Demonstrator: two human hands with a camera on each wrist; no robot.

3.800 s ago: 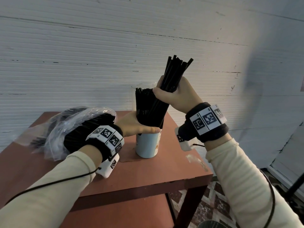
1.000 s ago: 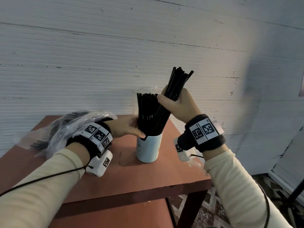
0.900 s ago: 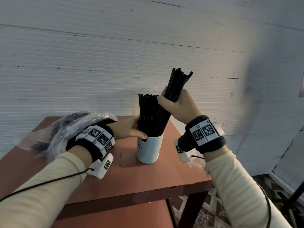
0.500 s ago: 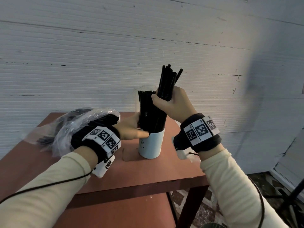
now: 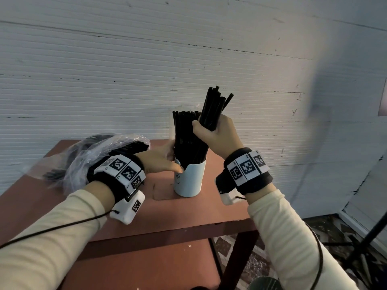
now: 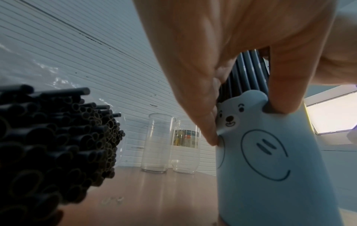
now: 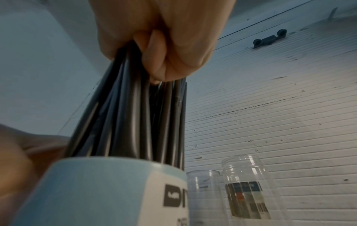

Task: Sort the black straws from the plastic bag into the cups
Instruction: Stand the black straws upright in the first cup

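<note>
The right hand is closed round a bundle of black straws, whose long axis runs nearly upright with a slight lean to the right. Their lower ends reach down into the pale blue bear cup, directly below that hand, so a straight downward push looks like the next move. The left hand steadies the cup, thumb and fingertips pinching its rim; how much room remains inside is hard to judge. The straws are thin, glossy and uneven at the top. More lie in the plastic bag behind the left wrist.
</note>
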